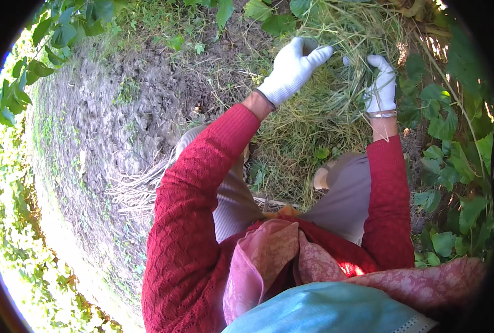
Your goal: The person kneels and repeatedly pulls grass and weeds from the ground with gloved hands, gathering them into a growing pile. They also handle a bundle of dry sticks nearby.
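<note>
My left hand (294,68), in a white knit glove, is at the left edge of a loose bundle of cut grass (355,79). Its thumb points toward the stalks, and its fingers curl partly out of sight; whether it pinches any strands is unclear. On the bundle's right side my right hand (382,87), gloved the same way, grips the grass between thumb and fingers. Green and dry stalks stick out above and between both hands. Beneath them a mat of cut grass (309,129) covers the ground between my feet.
Leafy branches (442,120) hang close along the right, with a thin stem running down through them. More leaves (59,33) reach in at the upper left. Rough bare soil (105,100) lies to the left, and a pile of dry twigs (136,187) rests beside my left leg.
</note>
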Demonstrator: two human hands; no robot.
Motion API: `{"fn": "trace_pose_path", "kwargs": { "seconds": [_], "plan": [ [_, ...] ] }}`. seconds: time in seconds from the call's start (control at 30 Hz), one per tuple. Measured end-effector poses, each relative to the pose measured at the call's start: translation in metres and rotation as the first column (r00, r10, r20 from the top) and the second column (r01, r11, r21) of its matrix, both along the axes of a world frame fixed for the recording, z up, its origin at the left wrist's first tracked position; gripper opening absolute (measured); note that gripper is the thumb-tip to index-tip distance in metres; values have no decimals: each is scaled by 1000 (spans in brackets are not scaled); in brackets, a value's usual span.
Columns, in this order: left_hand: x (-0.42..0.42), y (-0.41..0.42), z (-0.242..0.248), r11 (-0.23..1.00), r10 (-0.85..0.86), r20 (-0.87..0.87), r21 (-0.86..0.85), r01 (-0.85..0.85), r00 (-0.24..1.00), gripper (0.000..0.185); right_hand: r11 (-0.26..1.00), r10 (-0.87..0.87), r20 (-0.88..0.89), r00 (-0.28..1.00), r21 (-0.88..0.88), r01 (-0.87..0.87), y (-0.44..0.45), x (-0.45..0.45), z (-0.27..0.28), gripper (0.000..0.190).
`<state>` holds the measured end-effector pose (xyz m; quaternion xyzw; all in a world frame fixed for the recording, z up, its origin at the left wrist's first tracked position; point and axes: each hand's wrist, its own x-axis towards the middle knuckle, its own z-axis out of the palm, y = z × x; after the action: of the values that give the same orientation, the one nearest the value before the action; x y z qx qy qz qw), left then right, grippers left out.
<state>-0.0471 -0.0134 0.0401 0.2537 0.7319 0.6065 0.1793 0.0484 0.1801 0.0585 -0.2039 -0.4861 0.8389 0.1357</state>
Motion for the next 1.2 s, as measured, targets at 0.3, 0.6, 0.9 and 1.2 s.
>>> {"fn": "trace_pose_path", "kwargs": {
  "seconds": [0.3, 0.6, 0.9, 1.2],
  "plan": [
    [-14, 9, -11, 822, 168, 410, 444, -357, 897, 26, 238, 284, 173, 943, 940, -244, -11, -14, -61, 34],
    [-17, 3, -7, 785, 54, 471, 525, -329, 880, 42, 474, 539, 290, 791, 672, -569, -59, -2, -12, 48],
    [-38, 0, 13, 661, 222, 373, 622, -421, 901, 20, 655, 558, 253, 790, 450, -607, -52, -7, -37, 54],
    [-104, -69, 15, 515, 531, 348, 591, -620, 773, 14, 488, 87, 30, 996, 870, -68, 1, -7, -38, 31]
  ]
}}
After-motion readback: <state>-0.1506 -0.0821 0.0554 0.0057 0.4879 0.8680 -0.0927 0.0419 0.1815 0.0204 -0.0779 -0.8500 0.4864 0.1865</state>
